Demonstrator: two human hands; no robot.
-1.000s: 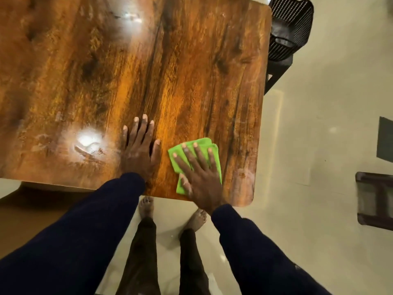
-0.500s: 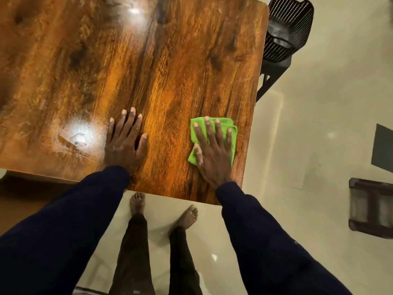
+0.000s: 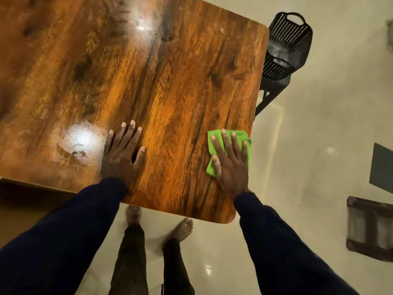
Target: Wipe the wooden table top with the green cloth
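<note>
The wooden table top [image 3: 170,81] is glossy brown with dark grain and fills the upper left of the view. A folded green cloth [image 3: 242,138] lies on it, touching the right edge near the front right corner. My right hand [image 3: 231,162] presses flat on the cloth with straight, spread fingers and covers most of it. Flat on the bare wood to the left rests my left hand [image 3: 123,154], fingers straight, holding nothing.
A black perforated plastic chair [image 3: 285,52] stands just past the table's right edge. On the cream tiled floor at the far right stand a dark frame [image 3: 370,228] and a dark mat [image 3: 381,167]. My bare feet [image 3: 178,228] stand below the table's front edge.
My right hand has slid the cloth to the right and away from the front edge, up to the table's right edge. My left hand has stayed flat on the wood.
</note>
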